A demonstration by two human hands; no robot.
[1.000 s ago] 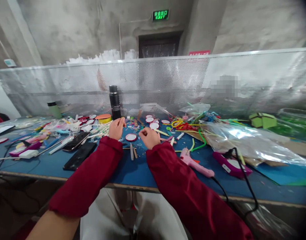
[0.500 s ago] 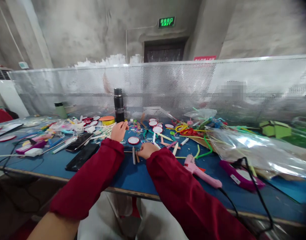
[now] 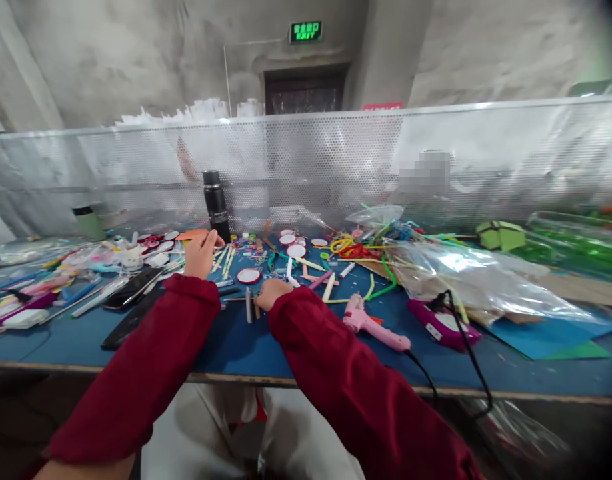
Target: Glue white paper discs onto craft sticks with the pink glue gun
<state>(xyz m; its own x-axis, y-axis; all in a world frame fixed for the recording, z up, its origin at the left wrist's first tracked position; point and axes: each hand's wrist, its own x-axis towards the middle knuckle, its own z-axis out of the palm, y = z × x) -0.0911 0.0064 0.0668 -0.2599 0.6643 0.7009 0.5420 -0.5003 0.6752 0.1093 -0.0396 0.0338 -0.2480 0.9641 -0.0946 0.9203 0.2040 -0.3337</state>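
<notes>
My right hand (image 3: 272,293) is closed low over the table, its fingers pinching a short brown wooden stick (image 3: 257,309). Right beside that stick stands a pale, narrow upright piece (image 3: 249,307), and a thin rod (image 3: 232,299) runs out to its left; whether they are joined I cannot tell. My left hand (image 3: 201,255) is lifted beside the black bottle (image 3: 216,207), in front of an orange-topped roll (image 3: 191,235). Its fingers are bent together, and anything between them is too small to make out. A red-rimmed white disc (image 3: 249,275) lies between the hands.
A pink glue gun (image 3: 376,323) and a purple power strip (image 3: 443,323) with cords lie to the right, before clear plastic bags (image 3: 466,280). Left are phones (image 3: 131,288) and craft bits. A perforated metal screen (image 3: 296,167) borders the back.
The view has swung right, so things sit further left. My left hand has drawn left, away from the middle, toward the orange-topped roll. My right hand keeps its place at the wooden stick.
</notes>
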